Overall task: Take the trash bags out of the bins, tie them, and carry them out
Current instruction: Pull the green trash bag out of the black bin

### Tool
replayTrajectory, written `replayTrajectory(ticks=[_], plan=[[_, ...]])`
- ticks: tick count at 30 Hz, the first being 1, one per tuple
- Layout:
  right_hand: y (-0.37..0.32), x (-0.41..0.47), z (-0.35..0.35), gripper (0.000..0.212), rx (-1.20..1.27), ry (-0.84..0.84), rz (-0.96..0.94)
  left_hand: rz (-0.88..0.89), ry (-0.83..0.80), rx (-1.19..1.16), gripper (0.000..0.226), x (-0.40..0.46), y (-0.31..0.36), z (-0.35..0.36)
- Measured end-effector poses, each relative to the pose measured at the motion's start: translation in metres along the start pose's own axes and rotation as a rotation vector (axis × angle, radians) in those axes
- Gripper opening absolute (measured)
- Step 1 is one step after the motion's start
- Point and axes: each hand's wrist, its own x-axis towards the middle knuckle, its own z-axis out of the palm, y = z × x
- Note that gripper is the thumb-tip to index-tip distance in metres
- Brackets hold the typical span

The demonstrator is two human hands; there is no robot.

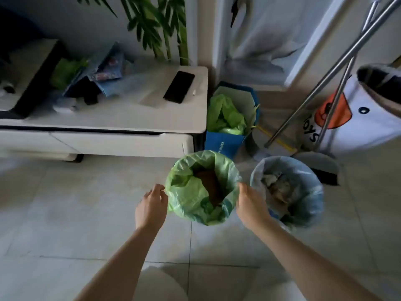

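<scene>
Two round bins stand side by side on the tiled floor. The left one is lined with a green trash bag (191, 198) holding something brown. The right one has a pale blue trash bag (308, 192) with crumpled paper waste inside. My left hand (152, 205) is at the green bag's left rim, fingers curled and touching the plastic edge. My right hand (249, 203) is at the green bag's right rim, between the two bins, fingers against the plastic. Whether either hand has pinched the bag is not clear.
A white low cabinet (108, 118) with a phone (179, 86) and clutter stands behind left. A blue paper bag (227, 144) stuffed with green plastic sits behind the bins. Broom and dustpan handles (329, 83) lean at right beside a white toy basket (358, 127).
</scene>
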Motion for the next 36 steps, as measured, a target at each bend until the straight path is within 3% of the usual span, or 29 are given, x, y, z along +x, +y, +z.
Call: replayTrajectory(ticks=[3,6,10,11,14,17,23,28,36], plan=[[0.004,0.006,0.045,0.05,0.06,-0.174,0.198,-0.1,-0.032,-0.047,0.027,0.018,-0.033,0.045],[0.01,0.015,0.073,0.035,0.3,-0.258,0.411,-0.27,-0.105,-0.158,0.034,0.033,-0.054,0.077],[0.028,0.033,0.106,0.013,0.559,-0.292,0.56,-0.417,-0.203,-0.495,0.037,0.038,-0.058,0.11],[0.03,0.035,0.111,0.013,0.695,-0.301,0.644,-0.455,-0.226,-0.581,0.039,0.037,-0.058,0.118],[0.036,0.04,0.125,0.04,1.265,-0.26,0.865,-0.52,-0.245,-0.812,0.036,0.033,-0.053,0.132],[0.037,0.04,0.125,0.042,1.494,-0.191,0.844,-0.534,-0.145,-0.93,0.025,0.024,-0.049,0.136],[0.038,0.026,0.113,0.019,1.518,-0.172,0.778,-0.529,-0.076,-1.026,0.019,0.002,-0.042,0.118],[0.034,0.02,0.09,0.014,1.404,-0.117,0.676,-0.53,-0.084,-1.122,0.018,-0.008,-0.026,0.092],[0.022,0.046,0.024,0.014,1.499,0.015,0.516,-0.459,-0.002,-1.329,0.015,0.025,0.009,0.046]])
